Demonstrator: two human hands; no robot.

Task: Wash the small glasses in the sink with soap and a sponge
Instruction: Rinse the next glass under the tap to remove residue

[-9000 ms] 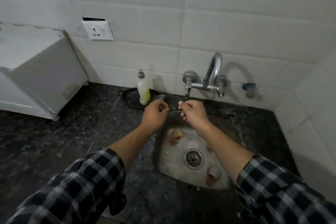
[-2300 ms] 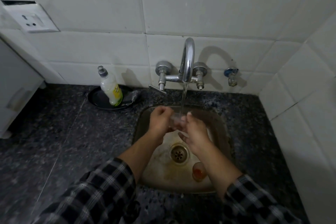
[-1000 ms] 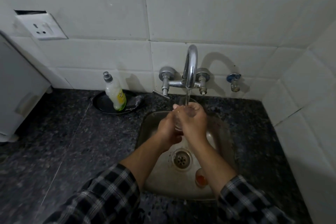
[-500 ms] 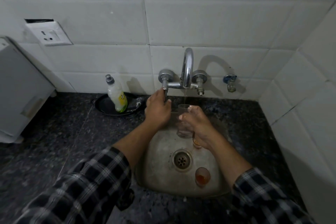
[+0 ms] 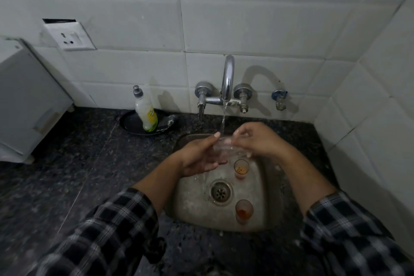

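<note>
A clear small glass [image 5: 220, 149] lies on its side between both hands, under the water stream from the tap [image 5: 227, 83]. My left hand [image 5: 199, 155] cups it from below with the fingers round it. My right hand [image 5: 257, 139] grips its other end from the right. Two more small glasses stand upright in the steel sink [image 5: 192, 204], each with orange-brown dregs: one [image 5: 241, 167] just below my hands, one [image 5: 243, 210] near the front right of the drain [image 5: 220, 191]. A soap bottle [image 5: 145, 111] stands on a black dish [image 5: 127, 123] at the left.
Dark granite counter [image 5: 78, 163] surrounds the sink. A white appliance [image 5: 26, 101] sits at the far left, with a wall socket [image 5: 71, 37] above it. A small blue-handled valve [image 5: 279, 98] sticks out of the tiled wall right of the tap.
My left hand left the tap handle and came back under the glass. The glass went from upright in my right hand to lying sideways between both hands. Water now runs in a fuller stream.
</note>
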